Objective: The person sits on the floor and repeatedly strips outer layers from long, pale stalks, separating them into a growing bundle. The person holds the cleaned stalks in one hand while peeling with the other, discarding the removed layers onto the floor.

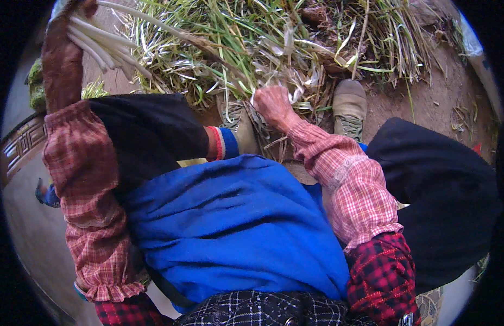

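Observation:
My left hand (64,46) is at the upper left, partly cut off by the frame's top, closed on several white-stemmed stalks (105,46). One long stalk (192,41) slants from it down toward my right hand (271,106). My right hand is closed at the end of that stalk, with pale, shredded peel at its fingers, just above my shoes (347,100). Beyond both hands lies a heap of green and dry stalks (219,27) with loose papery peel. A blue cloth (230,217) covers my lap.
Brown ground (442,103) shows around my feet and the heap. A mossy green object (37,81) stands at the left, above a patterned edge (21,146). A small blue shape (50,195), too small to make out, is at the far left.

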The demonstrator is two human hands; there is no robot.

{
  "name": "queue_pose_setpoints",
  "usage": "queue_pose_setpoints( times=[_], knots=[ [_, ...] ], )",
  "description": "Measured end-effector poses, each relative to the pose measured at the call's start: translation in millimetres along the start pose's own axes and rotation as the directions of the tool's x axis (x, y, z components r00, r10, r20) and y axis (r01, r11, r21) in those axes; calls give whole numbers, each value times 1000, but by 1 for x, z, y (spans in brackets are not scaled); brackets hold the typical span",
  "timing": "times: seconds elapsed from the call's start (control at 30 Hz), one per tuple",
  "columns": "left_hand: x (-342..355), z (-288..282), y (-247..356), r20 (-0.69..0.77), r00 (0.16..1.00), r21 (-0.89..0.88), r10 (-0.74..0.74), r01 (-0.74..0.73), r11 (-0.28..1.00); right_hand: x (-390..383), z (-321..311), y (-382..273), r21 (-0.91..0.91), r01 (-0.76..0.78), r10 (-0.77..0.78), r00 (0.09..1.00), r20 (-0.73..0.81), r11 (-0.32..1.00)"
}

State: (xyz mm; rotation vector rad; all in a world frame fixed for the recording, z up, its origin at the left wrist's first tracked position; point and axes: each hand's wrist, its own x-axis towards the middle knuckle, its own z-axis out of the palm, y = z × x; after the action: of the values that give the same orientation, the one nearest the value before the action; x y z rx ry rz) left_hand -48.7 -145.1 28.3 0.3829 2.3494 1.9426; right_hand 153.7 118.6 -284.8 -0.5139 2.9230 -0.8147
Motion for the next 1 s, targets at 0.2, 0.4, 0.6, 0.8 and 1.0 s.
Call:
queue_pose_setpoints(
  times=[0.2, 0.4, 0.6, 0.8, 1.0],
  knots=[
    [3, -2, 15, -91, 990, 218, 112, -90, 972, 11, -23, 14, 162, -24, 23, 1000, 3, 986],
    [-12, 0, 22, -120, 984, 363, 134, -82, 928, 68, -89, 5, 82, 92, -53, 920, -389, 992],
    [-12, 20, 8, -104, 986, 366, 134, -87, 926, 83, -140, -35, 787, 157, -47, 986, -160, 597],
    [-12, 29, 5, -103, 987, 343, 119, -77, 936, 78, -122, -55, 1000, 19, -78, 997, -19, -9],
    [-9, 42, 0, -97, 991, 250, 95, -68, 966, 75, -130, -62, 996, 33, -69, 997, -39, -88]
  ],
)
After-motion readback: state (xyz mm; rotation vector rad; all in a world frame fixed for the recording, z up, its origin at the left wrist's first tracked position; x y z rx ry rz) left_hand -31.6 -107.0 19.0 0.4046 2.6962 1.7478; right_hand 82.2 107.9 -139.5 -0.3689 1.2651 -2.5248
